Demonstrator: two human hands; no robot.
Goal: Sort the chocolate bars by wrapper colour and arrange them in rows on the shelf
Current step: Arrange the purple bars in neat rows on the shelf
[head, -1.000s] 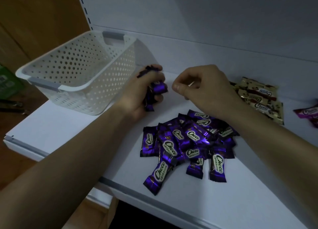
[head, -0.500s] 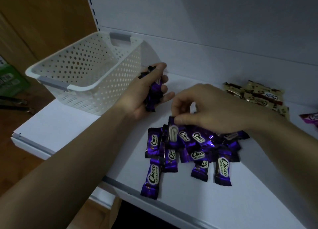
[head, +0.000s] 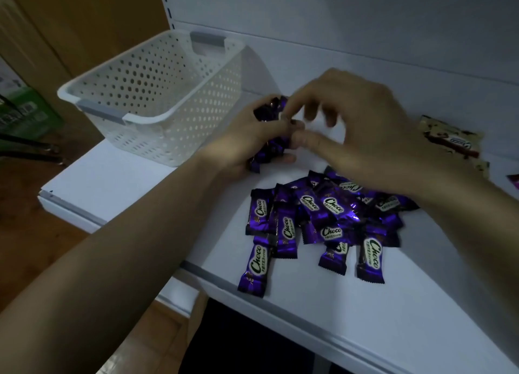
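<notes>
Handover, caught midway: lifted the right hand [head: 362, 137] off the loose pile [head: 323, 216] of purple Choco bars, where half a second earlier had pinched up one bar, and brought it across to the left hand [head: 247, 146]. Kept the left hand clamped round a bundle of purple bars [head: 271, 149], just beside the near wall of the white basket [head: 196, 126]. Met that bundle with the right thumb and forefinger, drawn close together at its edge; could not tell through the blur whether still gripping the carried bar or already rid of it. Left the pile lying on the white shelf [head: 337, 312] in front of both hands, overlapped and unordered, with no row begun. Left the cream-wrapped bars [head: 452, 140] heaped by the back panel [head: 365, 36] to the right, well apart from the purple ones, and a magenta wrapper [head: 514, 181] just showing at the right edge. Judged from this: colours already separated, purple bars being collected one at a time into the left fist, most still on the shelf. Judged the row-laying still to come, with some risk of the growing bundle slipping from a crowded grip.
</notes>
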